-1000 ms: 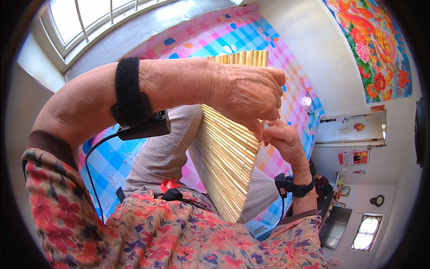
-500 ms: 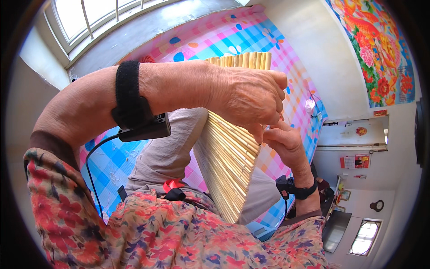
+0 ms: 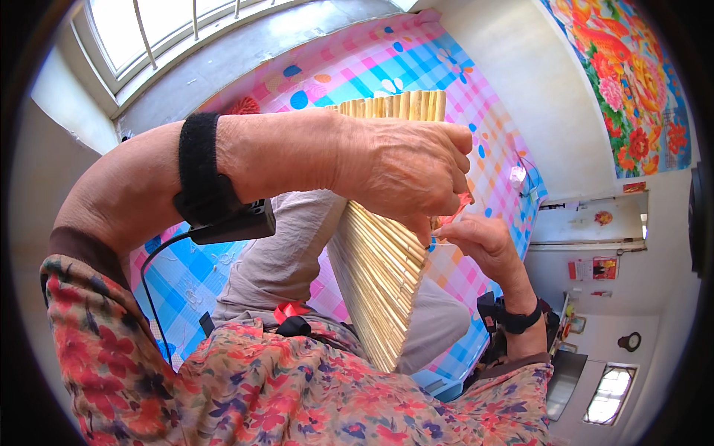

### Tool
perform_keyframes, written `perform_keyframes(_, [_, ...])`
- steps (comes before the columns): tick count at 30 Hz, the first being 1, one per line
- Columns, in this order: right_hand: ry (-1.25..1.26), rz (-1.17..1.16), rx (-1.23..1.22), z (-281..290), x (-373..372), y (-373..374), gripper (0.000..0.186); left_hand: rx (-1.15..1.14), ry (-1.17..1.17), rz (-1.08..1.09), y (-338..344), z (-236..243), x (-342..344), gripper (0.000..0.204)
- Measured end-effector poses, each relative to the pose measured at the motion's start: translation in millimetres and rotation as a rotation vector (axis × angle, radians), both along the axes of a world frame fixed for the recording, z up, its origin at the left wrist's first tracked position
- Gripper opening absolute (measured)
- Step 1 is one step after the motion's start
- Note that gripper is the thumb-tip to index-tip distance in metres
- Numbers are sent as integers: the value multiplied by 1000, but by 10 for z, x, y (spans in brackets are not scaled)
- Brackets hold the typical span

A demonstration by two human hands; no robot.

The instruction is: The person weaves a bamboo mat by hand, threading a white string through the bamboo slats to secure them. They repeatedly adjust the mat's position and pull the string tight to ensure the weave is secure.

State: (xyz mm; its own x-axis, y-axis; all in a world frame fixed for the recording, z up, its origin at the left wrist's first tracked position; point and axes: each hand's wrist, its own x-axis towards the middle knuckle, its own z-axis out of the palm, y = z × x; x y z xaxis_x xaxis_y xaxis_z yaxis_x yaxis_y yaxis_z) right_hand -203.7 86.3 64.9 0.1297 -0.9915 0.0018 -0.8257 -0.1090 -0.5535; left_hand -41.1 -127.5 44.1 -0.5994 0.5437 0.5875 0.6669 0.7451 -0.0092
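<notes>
A stiff mat of pale straw-coloured stalks (image 3: 383, 279), laid side by side, stands tilted between my knees. My left hand (image 3: 409, 167) reaches across its upper part, with fingers bent down and closed at the right edge. My right hand (image 3: 483, 241) is just right of that edge, closed in a pinch with the thumb and forefinger pointing at the left fingertips. What it pinches is too small to make out. Something reddish and thin (image 3: 457, 208) shows between the two hands, partly hidden by the left fingers.
Under me spreads a pink and blue checked cloth (image 3: 357, 67), with thread scraps at left. A red bundle (image 3: 244, 106) lies near the barred window (image 3: 149, 33). A small white object with a cord (image 3: 517, 176) sits by the wall at right. Both wrists wear black straps with small boxes.
My right hand has drawn slightly right and down, away from the left fingers, and more of the reddish thing shows. My left forearm has shifted a little left, and the mat has moved slightly.
</notes>
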Motion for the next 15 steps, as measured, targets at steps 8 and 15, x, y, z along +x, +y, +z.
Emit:
perform_keyframes(8, [12,24,-31,-20,42,-17,20,15,39,8,13,-44,15,31])
perform_keyframes(15, [19,68,-53,-40,-2,-46,24,35,39,1,10,-65,-11,28])
